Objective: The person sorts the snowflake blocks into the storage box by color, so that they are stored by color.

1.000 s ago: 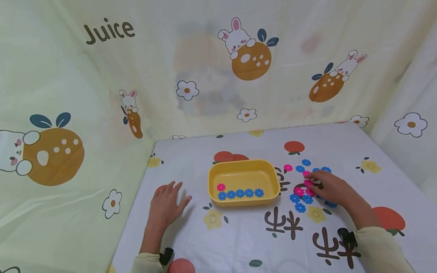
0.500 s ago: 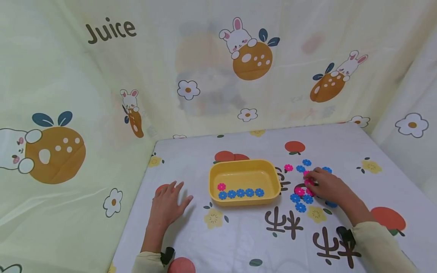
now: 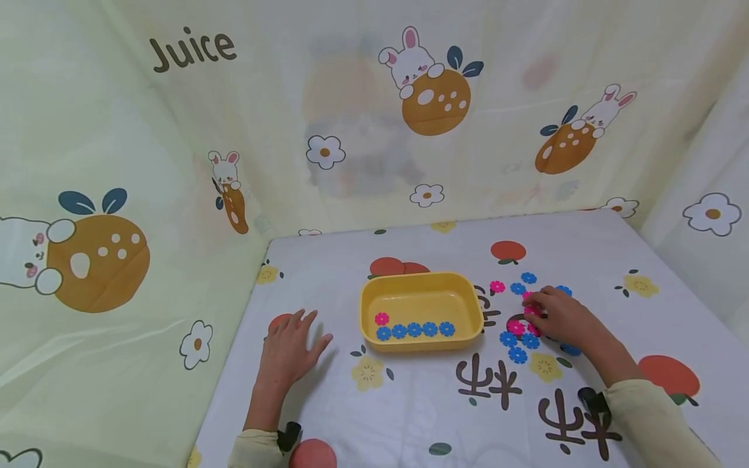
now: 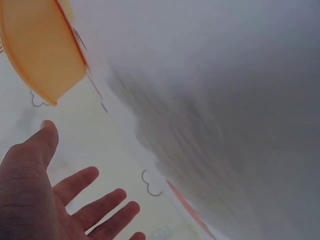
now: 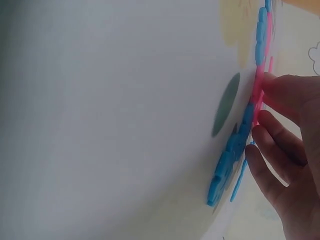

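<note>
A shallow yellow tray (image 3: 421,344) stands mid-table. Inside it a row of several blue flower-shaped pieces (image 3: 414,329) lies along the near side, with one pink flower-shaped piece (image 3: 381,319) behind the row's left end. My right hand (image 3: 564,318) is low over a loose cluster of blue and pink pieces to the tray's right. Its thumb and curled fingers pinch at a pink piece (image 5: 257,92) lying at table level, and the hand hides part of the cluster. Left of the tray, my left hand (image 3: 287,351) holds nothing, its fingers (image 4: 102,207) spread and relaxed.
Blue pieces (image 3: 517,355) lie at the cluster's near side, and a single pink piece (image 3: 497,286) sits between tray and cluster. A printed white cloth (image 3: 409,422) covers the table. Patterned curtains (image 3: 351,97) rise at the back and sides.
The right hand's fingers have drawn in slightly over the pink pieces. The left hand and the tray's contents look the same; the whole head view has shifted a little.
</note>
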Demonstrator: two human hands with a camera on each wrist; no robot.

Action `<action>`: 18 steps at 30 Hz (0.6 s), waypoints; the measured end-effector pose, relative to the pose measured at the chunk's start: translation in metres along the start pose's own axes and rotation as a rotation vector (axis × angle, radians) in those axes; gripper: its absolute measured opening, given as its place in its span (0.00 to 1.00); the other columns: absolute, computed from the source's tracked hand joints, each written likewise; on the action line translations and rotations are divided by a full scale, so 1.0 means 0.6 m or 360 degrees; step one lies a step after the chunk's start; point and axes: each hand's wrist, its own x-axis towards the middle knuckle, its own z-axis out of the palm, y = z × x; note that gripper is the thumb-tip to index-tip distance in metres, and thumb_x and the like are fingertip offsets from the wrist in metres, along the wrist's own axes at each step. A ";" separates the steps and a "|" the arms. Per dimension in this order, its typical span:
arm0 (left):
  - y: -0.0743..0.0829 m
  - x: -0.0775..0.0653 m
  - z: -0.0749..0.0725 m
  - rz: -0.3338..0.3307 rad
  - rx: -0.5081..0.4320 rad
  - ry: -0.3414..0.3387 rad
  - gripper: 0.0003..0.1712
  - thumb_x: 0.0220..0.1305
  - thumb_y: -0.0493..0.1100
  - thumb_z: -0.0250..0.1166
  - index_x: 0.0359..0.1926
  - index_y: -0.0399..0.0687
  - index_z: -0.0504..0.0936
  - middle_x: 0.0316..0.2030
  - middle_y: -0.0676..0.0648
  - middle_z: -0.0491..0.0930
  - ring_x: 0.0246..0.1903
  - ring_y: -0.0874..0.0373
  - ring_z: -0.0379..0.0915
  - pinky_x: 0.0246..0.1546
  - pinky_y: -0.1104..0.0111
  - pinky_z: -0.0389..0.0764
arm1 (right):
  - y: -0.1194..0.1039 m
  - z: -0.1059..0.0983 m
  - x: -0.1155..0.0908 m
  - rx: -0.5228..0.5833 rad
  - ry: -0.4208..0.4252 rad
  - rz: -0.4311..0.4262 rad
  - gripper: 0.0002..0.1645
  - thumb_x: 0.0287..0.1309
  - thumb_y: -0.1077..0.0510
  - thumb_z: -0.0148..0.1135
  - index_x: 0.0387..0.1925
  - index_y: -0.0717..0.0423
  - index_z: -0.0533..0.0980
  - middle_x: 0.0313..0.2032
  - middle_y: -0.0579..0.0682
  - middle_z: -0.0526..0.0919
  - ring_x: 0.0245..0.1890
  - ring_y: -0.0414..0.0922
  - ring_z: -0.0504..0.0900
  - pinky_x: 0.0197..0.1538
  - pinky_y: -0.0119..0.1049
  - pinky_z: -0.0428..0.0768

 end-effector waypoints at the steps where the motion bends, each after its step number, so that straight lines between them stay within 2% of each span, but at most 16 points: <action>1: -0.001 0.000 0.000 0.0000 -0.0002 0.0000 0.42 0.72 0.69 0.65 0.76 0.49 0.75 0.73 0.35 0.74 0.70 0.36 0.73 0.65 0.36 0.76 | 0.000 0.000 0.001 0.0000 -0.0002 0.0003 0.23 0.61 0.54 0.79 0.52 0.63 0.85 0.45 0.64 0.81 0.47 0.61 0.81 0.49 0.61 0.87; 8: -0.003 -0.002 0.002 0.0001 -0.0024 -0.0005 0.42 0.73 0.69 0.64 0.77 0.49 0.74 0.73 0.36 0.74 0.70 0.36 0.73 0.65 0.36 0.77 | -0.001 0.002 0.001 0.0018 -0.0007 0.0052 0.23 0.59 0.55 0.80 0.51 0.62 0.84 0.43 0.63 0.81 0.45 0.60 0.80 0.48 0.59 0.87; 18: -0.007 -0.005 0.005 0.0022 -0.0032 0.0039 0.42 0.73 0.69 0.65 0.76 0.49 0.75 0.73 0.36 0.75 0.69 0.36 0.74 0.63 0.36 0.78 | -0.002 0.000 -0.002 0.0044 0.0017 0.0017 0.23 0.58 0.57 0.80 0.51 0.63 0.83 0.42 0.62 0.80 0.42 0.56 0.80 0.44 0.54 0.88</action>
